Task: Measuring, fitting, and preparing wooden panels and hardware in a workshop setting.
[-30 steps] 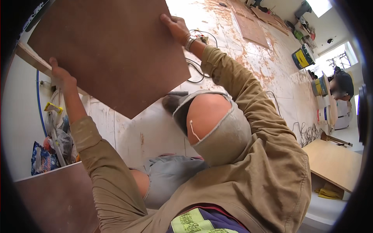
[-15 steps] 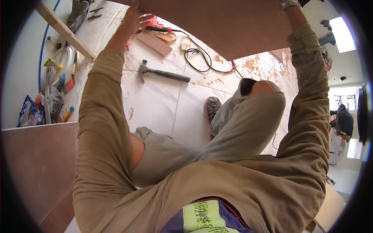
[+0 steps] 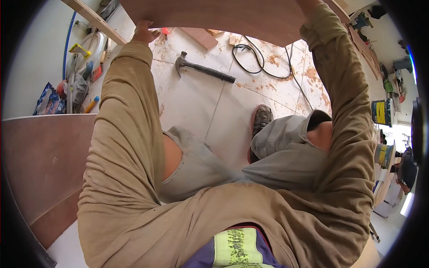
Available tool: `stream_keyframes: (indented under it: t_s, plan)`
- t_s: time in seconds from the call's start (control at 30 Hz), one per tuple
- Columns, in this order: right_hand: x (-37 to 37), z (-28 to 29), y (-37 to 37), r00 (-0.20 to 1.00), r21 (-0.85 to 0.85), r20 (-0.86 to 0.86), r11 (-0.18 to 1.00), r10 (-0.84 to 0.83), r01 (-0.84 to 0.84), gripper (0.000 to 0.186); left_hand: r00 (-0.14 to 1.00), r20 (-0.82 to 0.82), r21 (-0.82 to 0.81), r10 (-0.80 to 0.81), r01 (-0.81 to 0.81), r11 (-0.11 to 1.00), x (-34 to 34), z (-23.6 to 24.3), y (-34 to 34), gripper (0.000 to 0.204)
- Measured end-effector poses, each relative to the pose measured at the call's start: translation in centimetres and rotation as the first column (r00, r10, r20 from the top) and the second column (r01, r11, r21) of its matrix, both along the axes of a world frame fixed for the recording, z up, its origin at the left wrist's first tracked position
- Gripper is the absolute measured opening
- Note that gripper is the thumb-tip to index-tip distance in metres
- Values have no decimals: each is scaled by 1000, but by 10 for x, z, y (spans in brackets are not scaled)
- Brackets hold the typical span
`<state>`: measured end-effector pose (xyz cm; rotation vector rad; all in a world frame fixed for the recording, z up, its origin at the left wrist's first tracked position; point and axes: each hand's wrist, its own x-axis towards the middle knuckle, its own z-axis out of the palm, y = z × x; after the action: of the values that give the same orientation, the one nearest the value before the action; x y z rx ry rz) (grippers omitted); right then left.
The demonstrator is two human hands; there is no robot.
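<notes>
- Head view: white tiled floor [image 3: 192, 100], flecked with reddish debris, spreads before the knees.
- Broad, flat reddish-brown board [image 3: 223, 18]: at the top, ahead of the person; equal support at both sides should stop it tipping.
- Thin black looped cord [image 3: 264, 69] and black-handled claw hammer [image 3: 208, 71]: on the floor; best keep feet clear.
- Left hand [image 3: 144, 35]: half-curled, at the board's left edge; grip unclear.
- Right hand: out of sight; cannot tell.

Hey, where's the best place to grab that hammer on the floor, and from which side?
Probably the dark handle, near its right end, reaching from above and the right: the hammer lies flat on the tiles, its long, slim handle pointing right, its clawed head at the left.
</notes>
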<state>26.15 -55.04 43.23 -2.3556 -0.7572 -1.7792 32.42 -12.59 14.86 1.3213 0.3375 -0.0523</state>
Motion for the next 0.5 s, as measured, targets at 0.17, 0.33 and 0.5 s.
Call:
stream_keyframes:
  t_s: [0.17, 0.33, 0.5]
  plan:
    - [5, -30, 25, 884, -255, -465, 964, -49, -80, 54, 962, -105, 992, -252, 83, -95, -52, -21, 16, 70]
    - [11, -30, 68, 822, -268, -569, 935, 42, -233, 53, 977, 3, 970, 214, 50, -239, -101, 47, 73, 52]
    - [12, -54, 64, 809, -230, -575, 923, 126, -307, 52, 932, 80, 934, 353, 54, -353, -102, 113, 60, 40]
